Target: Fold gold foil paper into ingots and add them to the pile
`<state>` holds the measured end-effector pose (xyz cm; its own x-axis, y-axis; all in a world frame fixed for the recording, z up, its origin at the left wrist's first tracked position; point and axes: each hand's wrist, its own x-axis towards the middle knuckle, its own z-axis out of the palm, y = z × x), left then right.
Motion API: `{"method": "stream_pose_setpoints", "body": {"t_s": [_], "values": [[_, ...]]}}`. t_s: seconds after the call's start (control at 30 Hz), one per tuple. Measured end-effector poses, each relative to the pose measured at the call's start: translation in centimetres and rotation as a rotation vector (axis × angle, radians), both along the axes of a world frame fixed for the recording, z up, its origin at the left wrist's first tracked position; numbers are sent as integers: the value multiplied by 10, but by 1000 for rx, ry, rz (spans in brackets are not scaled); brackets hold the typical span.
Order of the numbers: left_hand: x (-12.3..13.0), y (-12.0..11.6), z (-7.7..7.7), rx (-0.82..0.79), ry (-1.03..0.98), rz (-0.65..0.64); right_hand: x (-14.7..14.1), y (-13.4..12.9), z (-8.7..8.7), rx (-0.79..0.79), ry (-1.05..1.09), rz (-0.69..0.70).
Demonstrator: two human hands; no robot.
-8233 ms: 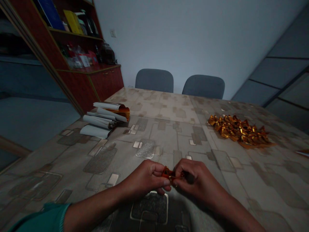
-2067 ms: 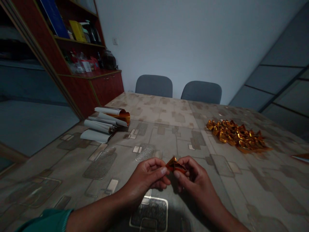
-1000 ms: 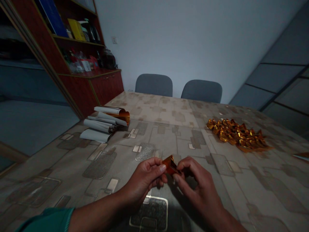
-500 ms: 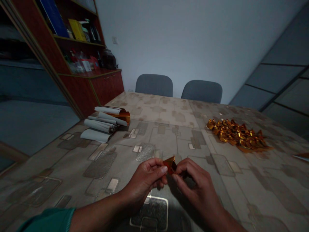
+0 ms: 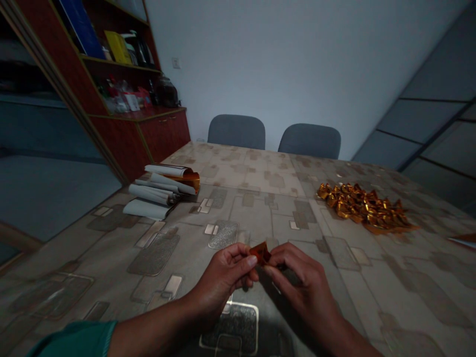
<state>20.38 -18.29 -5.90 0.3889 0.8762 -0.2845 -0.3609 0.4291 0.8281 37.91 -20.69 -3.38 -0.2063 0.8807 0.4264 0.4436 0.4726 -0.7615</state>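
patterned table (image 5: 253, 173) takes up most of the view; everything being handled sits on it or above it. red cabinet (image 5: 163, 131) stands beyond its far left side. two grey chairs (image 5: 236, 131) are at the far edge, backs up against the wall side, out of the working zone.

gold folded pieces (image 5: 366, 204) sit bunched on the right, close-packed in rough rows, probably so they hold together as one batch and leave the near middle for the hands. curled sheets (image 5: 152, 193) lie on the left, pale side mostly out, gold showing inside the curl. likely parked there as flat stock, well apart from the folded batch so the two don't mix.

right hand (image 5: 305, 270): thumb and forefinger nearly closed, pinching the right end of the small piece; other fingers curled in behind. left hand (image 5: 229, 267): thumb on the near face, fingers bent behind, gripping the left end. looks like a steadying hold, with the right fingertips working the other edge.

orange-gold folded piece (image 5: 260, 252) is between the two sets of fingertips, tilted, peak up, seemingly off the cloth, probably so both ends can be reached. fold detail too dark to read.
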Motion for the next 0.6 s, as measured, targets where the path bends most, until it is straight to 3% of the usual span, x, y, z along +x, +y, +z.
{"method": "stream_pose_setpoints", "body": {"t_s": [0.3,0.43,0.5,0.6], "values": [[3,0,0,18,5,23,-2,0,-4,18,38,-15],[-1,1,1,-1,-68,-49,1,-6,-1,-15,116,46],[-4,2,2,-18,-119,-116,4,-7,0,-128,278,35],[-10,4,4,-25,-164,-207,6,-6,-3,-427,519,80]]}}
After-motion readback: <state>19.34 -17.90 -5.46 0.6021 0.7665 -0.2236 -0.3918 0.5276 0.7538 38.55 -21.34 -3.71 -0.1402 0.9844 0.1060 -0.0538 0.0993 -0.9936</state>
